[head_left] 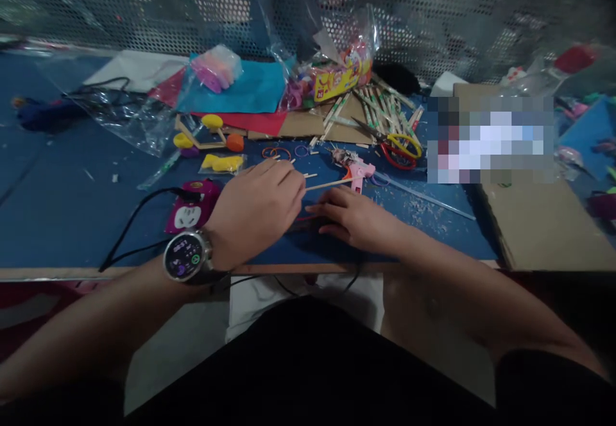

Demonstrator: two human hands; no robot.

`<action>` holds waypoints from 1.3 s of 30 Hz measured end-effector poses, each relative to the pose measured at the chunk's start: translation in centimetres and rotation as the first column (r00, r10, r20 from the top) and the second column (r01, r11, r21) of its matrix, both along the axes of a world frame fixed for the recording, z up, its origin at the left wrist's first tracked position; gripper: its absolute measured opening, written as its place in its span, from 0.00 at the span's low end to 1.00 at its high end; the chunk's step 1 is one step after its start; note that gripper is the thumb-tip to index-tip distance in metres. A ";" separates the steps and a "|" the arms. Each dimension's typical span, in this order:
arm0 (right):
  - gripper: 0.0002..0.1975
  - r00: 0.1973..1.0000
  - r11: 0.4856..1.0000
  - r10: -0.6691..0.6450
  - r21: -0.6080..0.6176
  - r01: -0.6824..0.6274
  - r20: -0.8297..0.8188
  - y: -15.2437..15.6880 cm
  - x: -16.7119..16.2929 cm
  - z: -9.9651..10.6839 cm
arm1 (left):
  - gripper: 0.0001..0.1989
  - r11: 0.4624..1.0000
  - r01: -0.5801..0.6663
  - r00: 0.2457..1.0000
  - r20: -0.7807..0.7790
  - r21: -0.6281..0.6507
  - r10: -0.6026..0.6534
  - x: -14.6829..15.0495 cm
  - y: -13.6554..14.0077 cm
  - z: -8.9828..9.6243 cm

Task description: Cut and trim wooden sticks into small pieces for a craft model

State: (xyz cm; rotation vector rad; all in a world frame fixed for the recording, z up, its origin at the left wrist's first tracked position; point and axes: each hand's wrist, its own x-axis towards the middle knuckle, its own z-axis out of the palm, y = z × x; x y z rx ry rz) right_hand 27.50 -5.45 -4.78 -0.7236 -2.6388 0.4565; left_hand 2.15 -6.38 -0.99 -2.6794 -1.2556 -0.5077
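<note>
My left hand, wearing a watch at the wrist, is closed with the fingers pinched. A thin wooden stick juts from it to the right, passing just above my right hand. My right hand is near the table's front edge, fingers apart and pointing left toward my left hand. Between the two hands shows a thin red strip, partly hidden, whose kind I cannot make out. Just beyond my right hand lies a pink glue gun, with a clear glue stick to its right.
Scissors and several patterned sticks lie farther back. Rubber bands and a yellow packet are beyond my left hand. A purple box with a black cable stands at left. Cardboard covers the right side.
</note>
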 end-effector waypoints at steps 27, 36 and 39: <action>0.08 0.871 0.911 -0.212 -0.412 0.012 -0.444 2.1 2.5 2.5 | 0.07 0.910 0.305 0.896 0.409 -0.281 -0.174 0.5 1.0 -1.9; 0.11 0.937 0.968 -0.132 -0.247 0.051 -0.323 2.4 2.7 2.8 | 0.08 0.893 0.305 0.896 0.418 -0.330 -0.151 0.8 1.0 -2.2; 0.10 0.962 0.986 -0.083 -0.165 0.041 -0.261 2.5 2.8 2.8 | 0.09 0.885 0.307 0.900 0.410 -0.350 -0.150 0.8 1.0 -2.4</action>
